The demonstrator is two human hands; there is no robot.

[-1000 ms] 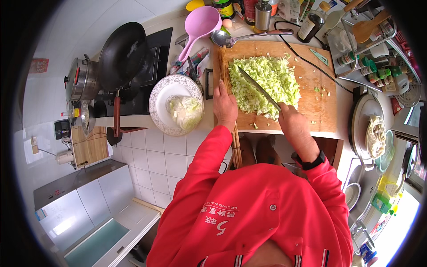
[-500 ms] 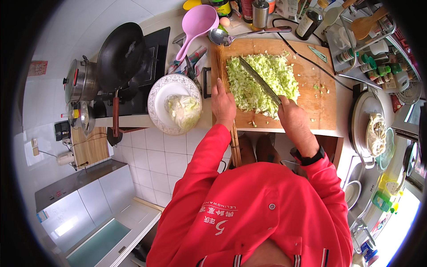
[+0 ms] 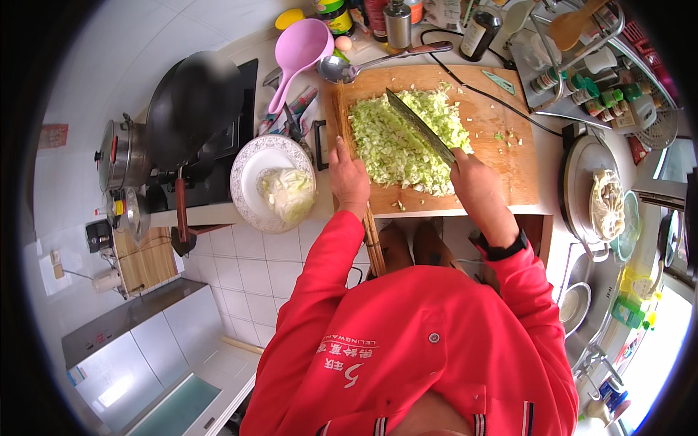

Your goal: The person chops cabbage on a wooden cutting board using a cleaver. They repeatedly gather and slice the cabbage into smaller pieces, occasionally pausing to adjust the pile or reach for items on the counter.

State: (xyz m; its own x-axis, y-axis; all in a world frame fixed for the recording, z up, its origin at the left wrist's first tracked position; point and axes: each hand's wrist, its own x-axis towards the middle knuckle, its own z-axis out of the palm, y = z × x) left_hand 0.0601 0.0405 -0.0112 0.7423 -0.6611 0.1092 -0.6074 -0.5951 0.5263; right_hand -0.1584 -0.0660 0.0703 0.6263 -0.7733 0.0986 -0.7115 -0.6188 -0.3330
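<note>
My right hand (image 3: 478, 190) is closed round the handle of a dark-bladed kitchen knife (image 3: 422, 125). The blade slants over a spread of finely chopped pale-green cabbage (image 3: 400, 156), its tip toward the far left. Under the cabbage lies a wooden cutting board (image 3: 509, 174). At the board's left edge my left hand (image 3: 350, 179) is closed over a long bundle of thin brown sticks (image 3: 374, 243); its palm side is hidden. To the left, a patterned white plate (image 3: 247, 200) holds a chunk of cabbage (image 3: 289, 195).
A pink ladle (image 3: 302, 45), a metal spoon (image 3: 338, 70), an egg (image 3: 343, 43) and bottles stand behind the board. A wok (image 3: 193, 109) and a steel pot (image 3: 123, 156) are at the left. A black cable (image 3: 502, 104) crosses the board's far right, near a spice rack (image 3: 582, 65).
The whole view has shifted a little. Against the board, the knife and my right hand have moved slightly right, and more of the blade's face shows. My left hand stays by the board's left edge.
</note>
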